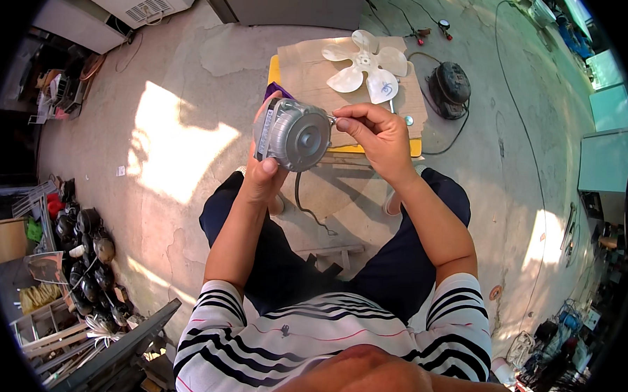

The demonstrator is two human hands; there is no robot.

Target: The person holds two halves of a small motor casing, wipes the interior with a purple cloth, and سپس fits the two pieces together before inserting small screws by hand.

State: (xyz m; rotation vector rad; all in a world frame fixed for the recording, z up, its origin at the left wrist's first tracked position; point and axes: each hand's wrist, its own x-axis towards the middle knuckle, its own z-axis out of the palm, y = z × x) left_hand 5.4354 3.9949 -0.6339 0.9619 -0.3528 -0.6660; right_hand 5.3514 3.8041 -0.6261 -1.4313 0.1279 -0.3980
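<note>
A round silver-grey fan motor is held up over my lap by my left hand, whose fingers wrap its side and back while the thumb lies along the lower edge. A dark cord hangs from the motor. At the motor's right edge, my right hand closes thumb and forefinger in a pinch on a small shiny piece, too small to make out. Just beyond, a white plastic fan blade lies on a sheet of cardboard over a low yellow table.
Right of the table stands a dark round machine with a cable on the concrete floor. A grey cabinet is at the far side. Heaped black round parts lie at the left, and tangled cords and tools at the lower right.
</note>
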